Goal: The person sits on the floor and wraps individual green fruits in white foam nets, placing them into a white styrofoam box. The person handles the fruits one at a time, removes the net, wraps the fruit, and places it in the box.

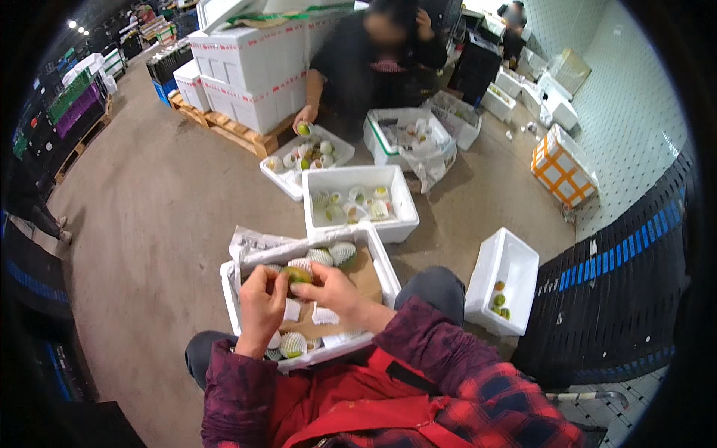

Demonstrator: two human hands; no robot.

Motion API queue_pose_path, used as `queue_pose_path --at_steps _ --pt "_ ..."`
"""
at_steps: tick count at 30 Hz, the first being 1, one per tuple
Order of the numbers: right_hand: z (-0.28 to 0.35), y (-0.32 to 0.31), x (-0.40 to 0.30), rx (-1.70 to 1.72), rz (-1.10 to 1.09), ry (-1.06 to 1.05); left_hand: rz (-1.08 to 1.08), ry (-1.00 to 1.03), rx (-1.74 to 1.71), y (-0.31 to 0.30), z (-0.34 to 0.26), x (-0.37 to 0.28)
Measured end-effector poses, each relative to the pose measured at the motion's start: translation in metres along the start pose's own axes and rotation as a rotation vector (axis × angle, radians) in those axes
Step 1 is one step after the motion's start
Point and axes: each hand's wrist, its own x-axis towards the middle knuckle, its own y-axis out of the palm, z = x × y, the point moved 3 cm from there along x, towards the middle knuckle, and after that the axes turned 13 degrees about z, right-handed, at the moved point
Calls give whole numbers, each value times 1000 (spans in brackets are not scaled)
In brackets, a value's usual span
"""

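My left hand [263,299] and my right hand [330,291] together hold a green-orange fruit [298,274], pinched between thumbs and fingers. Its exact kind cannot be told. Below them is an open white foam box [389,280] between my knees, lined with brown cardboard [364,280]. Fruits in white foam net sleeves [341,253] lie along its far side. More sleeved fruits [293,344] sit at the near edge, and loose pieces of white foam netting [325,315] rest on the cardboard.
Another foam box [406,215] with sleeved fruits stands just beyond mine. Across from me a person [358,67] holds a fruit over a foam lid [341,147] of fruits. At right, a foam box [482,291] contains several bare fruits beside black crates [594,302]. Stacked foam boxes [246,61] occupy a pallet [246,134].
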Motion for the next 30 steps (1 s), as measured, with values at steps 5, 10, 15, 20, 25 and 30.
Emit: queue_pose_path --at_steps 5,10,15,20,25,30 --pt "1 -6 -2 -390 -128 -5 63 -67 92 1 9 -3" --pt "6 -8 -3 -362 -75 -64 204 -260 -495 4 22 -3" --pt "11 -7 -4 -293 -54 -65 281 -303 -710 5 25 -4" --pt "2 -8 1 -89 -23 -21 237 -284 -705 2 23 -4" --pt "19 -5 -5 88 -46 0 188 -220 -765 11 13 -4" --pt "16 -2 0 225 1 -36 114 -313 -1008 7 14 -2"
